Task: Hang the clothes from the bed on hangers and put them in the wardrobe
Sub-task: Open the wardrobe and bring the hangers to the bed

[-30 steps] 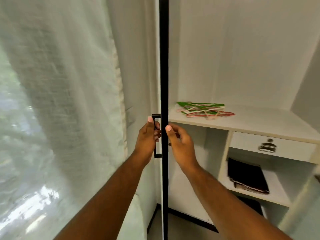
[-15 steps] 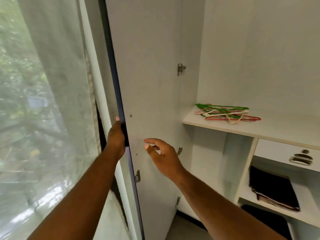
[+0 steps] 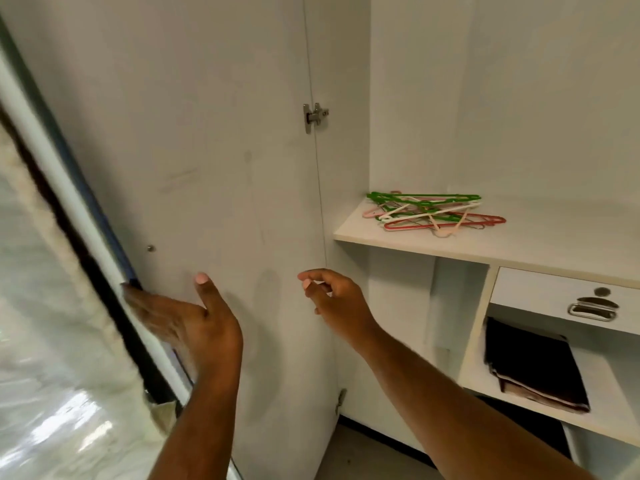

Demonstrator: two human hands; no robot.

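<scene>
While the left hand (image 3: 194, 323) is pressing straight fingers against the wardrobe door (image 3: 207, 133) at its edge, apparently opening it, the right hand (image 3: 334, 299) is hovering loosely curled, empty. Hangers (image 3: 433, 211) are lying on the shelf (image 3: 554, 244) (clothes and bed unseen); reaching for one looks next.

A person's left hand (image 3: 187, 320) lies flat with straight fingers against the outer edge of the open wardrobe door (image 3: 207, 150), thumb raised. The right hand (image 3: 332, 299) hovers near the door's inner face, fingers loosely curled and holding nothing. Inside the wardrobe, a tangle of green, red, pink and white hangers (image 3: 429, 213) rests on a shelf (image 3: 519, 247) above a drawer (image 3: 540, 292) and a folded dark cloth (image 3: 533, 368). A pale curtain (image 3: 52, 341) hangs at left.
</scene>
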